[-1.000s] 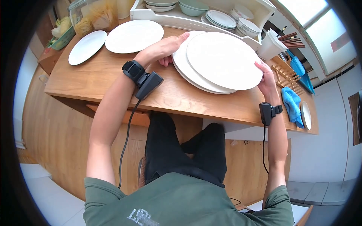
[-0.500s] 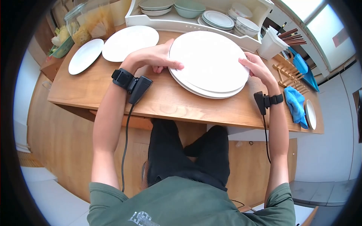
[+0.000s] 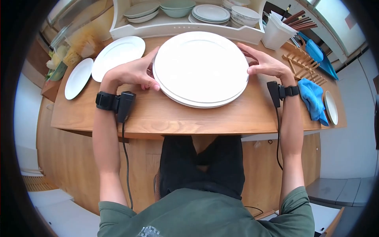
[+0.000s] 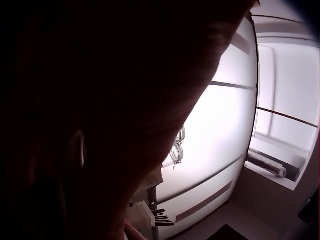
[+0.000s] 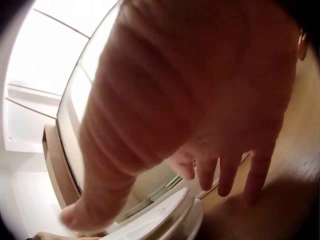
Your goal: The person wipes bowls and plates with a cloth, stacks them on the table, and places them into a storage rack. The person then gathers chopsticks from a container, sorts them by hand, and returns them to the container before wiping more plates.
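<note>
Left hand (image 3: 136, 75), right hand (image 3: 269, 65) flank stacked plates (image 3: 200, 69) lying flat.

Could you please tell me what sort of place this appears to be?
It is probably a kitchen or dining area: bowls sit on a white shelf, chopsticks stand in a white holder, and large white plates are stacked at the wooden table.
</note>
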Tool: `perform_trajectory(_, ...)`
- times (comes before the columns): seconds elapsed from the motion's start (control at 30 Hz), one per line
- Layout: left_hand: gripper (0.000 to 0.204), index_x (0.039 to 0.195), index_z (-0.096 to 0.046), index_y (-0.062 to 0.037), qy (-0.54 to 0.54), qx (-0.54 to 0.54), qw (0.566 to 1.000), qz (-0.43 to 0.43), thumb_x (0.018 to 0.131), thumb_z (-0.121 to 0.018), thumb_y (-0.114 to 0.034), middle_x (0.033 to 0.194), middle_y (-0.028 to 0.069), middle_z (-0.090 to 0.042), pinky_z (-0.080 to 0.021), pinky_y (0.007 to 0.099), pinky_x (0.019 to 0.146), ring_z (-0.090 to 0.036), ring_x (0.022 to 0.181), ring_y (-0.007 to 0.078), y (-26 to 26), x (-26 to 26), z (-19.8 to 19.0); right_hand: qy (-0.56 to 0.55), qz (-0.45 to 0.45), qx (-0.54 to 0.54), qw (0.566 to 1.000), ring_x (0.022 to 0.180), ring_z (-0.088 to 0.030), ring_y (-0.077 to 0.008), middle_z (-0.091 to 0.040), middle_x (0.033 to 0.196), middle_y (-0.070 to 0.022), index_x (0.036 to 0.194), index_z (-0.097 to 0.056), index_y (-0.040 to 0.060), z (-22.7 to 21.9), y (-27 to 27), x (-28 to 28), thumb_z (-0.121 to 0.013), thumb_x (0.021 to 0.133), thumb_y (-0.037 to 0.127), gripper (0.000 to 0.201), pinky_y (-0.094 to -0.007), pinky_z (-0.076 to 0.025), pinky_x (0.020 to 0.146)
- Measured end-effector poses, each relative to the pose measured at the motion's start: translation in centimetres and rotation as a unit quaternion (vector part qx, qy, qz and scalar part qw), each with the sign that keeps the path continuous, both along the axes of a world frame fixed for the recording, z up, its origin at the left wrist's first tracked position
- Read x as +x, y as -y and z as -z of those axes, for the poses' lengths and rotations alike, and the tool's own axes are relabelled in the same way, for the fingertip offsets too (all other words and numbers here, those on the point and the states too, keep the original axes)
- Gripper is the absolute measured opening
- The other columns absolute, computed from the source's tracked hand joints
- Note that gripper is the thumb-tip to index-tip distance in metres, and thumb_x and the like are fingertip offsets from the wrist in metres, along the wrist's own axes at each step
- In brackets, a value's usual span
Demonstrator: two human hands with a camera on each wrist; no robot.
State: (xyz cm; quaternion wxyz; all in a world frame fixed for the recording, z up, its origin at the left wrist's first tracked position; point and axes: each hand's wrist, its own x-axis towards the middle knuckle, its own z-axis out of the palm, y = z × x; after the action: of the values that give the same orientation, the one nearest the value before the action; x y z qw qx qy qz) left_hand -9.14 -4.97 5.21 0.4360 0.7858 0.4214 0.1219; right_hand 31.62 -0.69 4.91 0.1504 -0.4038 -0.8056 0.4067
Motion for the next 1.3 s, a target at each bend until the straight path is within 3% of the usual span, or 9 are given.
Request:
perform_trajectory(0.07, 0.12, 0.149, -0.007, -0.008, -0.001, -0.034, 0.999, -0.031, 0.056, -0.082, -0.012, 0.09, 0.006, -0.056, -0.047, 0.0244, 0.062, -0.055, 0.071, 0.0124, 0.9, 0.5, -0.8, 0.047, -0.032, 0.02, 0.998, 0.137, -0.027, -0.0285, -0.024, 0.149, -0.0198, 0.148, -0.008, 0.0041, 0.3, 0.4, -0.3, -0.085, 0.054, 0.053, 0.131, -0.0424, -0.024, 0.112)
perform_trajectory(0.17, 0.116, 0.149, -0.007, -0.0089, 0.009, -0.052, 0.998, -0.038, 0.057, -0.079, -0.004, 0.084, 0.0062, -0.056, -0.047, 0.0243, 0.054, -0.055, 0.062, 0.0118, 1.3, 1.0, -1.3, 0.053, -0.034, 0.033, 0.997, 0.138, -0.024, -0.0288, -0.021, 0.15, -0.0198, 0.148, -0.006, 0.0053, 0.6, 0.4, -0.5, -0.086, 0.052, 0.053, 0.134, -0.0453, -0.024, 0.112)
perform_trajectory(0.27, 0.121, 0.148, -0.009, -0.009, 0.022, -0.059, 0.998, -0.019, 0.057, -0.088, -0.024, 0.082, 0.0048, -0.056, -0.049, 0.0247, 0.053, -0.054, 0.061, 0.0117, 0.9, 0.7, -0.9, 0.053, -0.032, 0.018, 0.998, 0.138, -0.023, -0.0293, -0.018, 0.151, -0.0182, 0.149, -0.004, 0.0067, 0.6, 0.6, -0.5, -0.087, 0.049, 0.053, 0.138, -0.0453, -0.023, 0.113)
perform_trajectory(0.5, 0.119, 0.147, -0.01, -0.0081, 0.019, -0.035, 0.999, -0.017, 0.058, -0.088, -0.024, 0.082, 0.0057, -0.057, -0.049, 0.0238, 0.053, -0.055, 0.058, 0.0115, 0.9, 0.8, -1.1, 0.105, -0.049, 0.112, 0.987, 0.14, -0.02, -0.0302, -0.011, 0.153, -0.0181, 0.149, -0.004, 0.0072, 1.1, 0.7, -0.1, -0.087, 0.046, 0.055, 0.14, -0.0478, -0.026, 0.111)
perform_trajectory(0.57, 0.116, 0.148, -0.009, -0.0103, 0.009, -0.038, 0.998, -0.054, 0.057, -0.081, -0.006, 0.082, 0.005, -0.056, -0.045, 0.0228, 0.051, -0.054, 0.06, 0.0102, 1.5, 1.2, -1.4, 0.126, -0.052, 0.152, 0.979, 0.14, -0.019, -0.0317, -0.007, 0.154, -0.0189, 0.149, -0.005, 0.0088, 1.1, 0.9, -0.4, -0.086, 0.045, 0.057, 0.14, -0.0499, -0.028, 0.11)
perform_trajectory(0.67, 0.117, 0.148, -0.01, -0.0103, -0.01, -0.049, 0.997, -0.056, 0.057, -0.083, -0.009, 0.084, 0.0055, -0.056, -0.045, 0.0228, 0.051, -0.054, 0.061, 0.0102, 1.2, 0.9, -1.3, 0.114, -0.044, 0.096, 0.988, 0.14, -0.017, -0.0331, -0.006, 0.154, -0.0189, 0.149, -0.007, 0.0104, 0.1, 1.8, -0.9, -0.086, 0.043, 0.058, 0.14, -0.0498, -0.028, 0.11)
perform_trajectory(0.77, 0.116, 0.146, -0.012, -0.0075, 0.002, -0.034, 0.999, -0.027, 0.059, -0.087, -0.024, 0.082, 0.0058, -0.056, -0.048, 0.025, 0.052, -0.055, 0.063, 0.0115, 0.9, 0.4, -0.9, 0.078, -0.054, 0.088, 0.992, 0.139, -0.021, -0.033, -0.011, 0.153, -0.0188, 0.149, -0.008, 0.0117, 0.0, 1.7, -1.0, -0.086, 0.044, 0.057, 0.139, -0.0486, -0.03, 0.109)
perform_trajectory(0.87, 0.114, 0.145, -0.013, -0.0069, -0.003, -0.024, 0.999, -0.033, 0.059, -0.087, -0.022, 0.083, 0.006, -0.057, -0.047, 0.025, 0.052, -0.054, 0.062, 0.0112, 1.2, 0.7, -1.3, 0.041, -0.038, 0.019, 0.998, 0.136, -0.027, -0.0318, -0.018, 0.152, -0.0179, 0.149, -0.008, 0.0119, -0.5, 2.0, -1.3, -0.087, 0.045, 0.055, 0.138, -0.0473, -0.033, 0.107)
perform_trajectory(1.3, 0.095, 0.138, -0.025, -0.0017, -0.003, -0.027, 0.998, -0.049, 0.062, -0.082, -0.01, 0.073, 0.0059, -0.058, -0.041, 0.022, 0.041, -0.054, 0.048, 0.0099, 1.7, 1.2, -2.1, 0.004, -0.034, 0.027, 0.999, 0.132, -0.035, -0.0271, -0.03, 0.147, -0.0149, 0.15, -0.01, 0.0126, 0.1, 1.6, -1.3, -0.089, 0.047, 0.048, 0.134, -0.0435, -0.037, 0.103)
